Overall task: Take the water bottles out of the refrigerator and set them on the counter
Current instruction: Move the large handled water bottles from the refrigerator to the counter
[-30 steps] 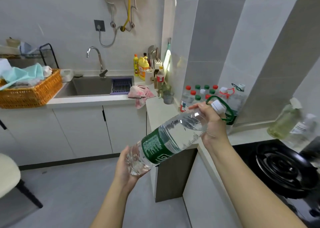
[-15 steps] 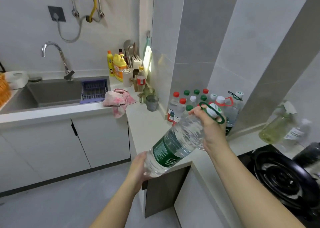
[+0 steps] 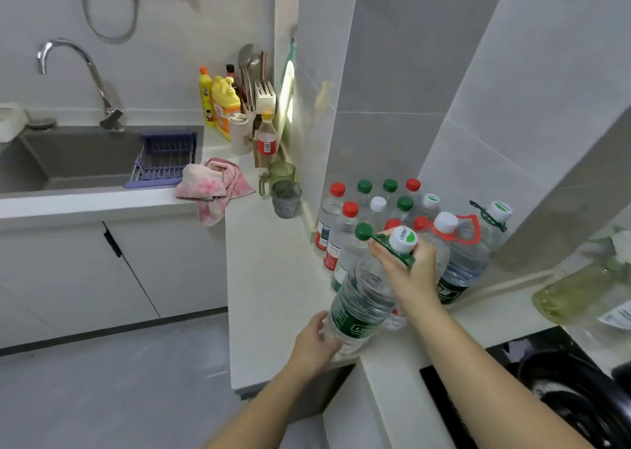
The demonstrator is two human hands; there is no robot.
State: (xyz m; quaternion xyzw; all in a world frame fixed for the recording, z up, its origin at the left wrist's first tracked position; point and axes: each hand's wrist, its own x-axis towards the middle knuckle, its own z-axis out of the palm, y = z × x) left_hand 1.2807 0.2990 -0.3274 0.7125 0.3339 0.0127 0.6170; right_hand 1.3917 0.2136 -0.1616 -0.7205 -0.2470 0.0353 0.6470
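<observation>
A large clear water bottle (image 3: 362,298) with a green label and white cap leans over the white counter (image 3: 273,278), its base near the counter's front edge. My right hand (image 3: 406,264) grips its neck and green carry handle. My left hand (image 3: 316,343) cups the bottle's base from the near side. Right behind it stands a cluster of several water bottles (image 3: 375,209) with red, green and white caps, against the tiled wall corner. The refrigerator is not in view.
A pink cloth (image 3: 213,184) hangs over the counter edge by the sink (image 3: 85,155). Two glasses (image 3: 286,197), a red-labelled bottle and detergent bottles stand along the wall. A gas stove (image 3: 546,390) lies at the lower right, with an oil bottle (image 3: 577,291) behind it.
Both hands have carried the big bottle forward and down, from mid-air to the counter beside the bottle cluster. It is now more upright. The view has moved closer to the counter.
</observation>
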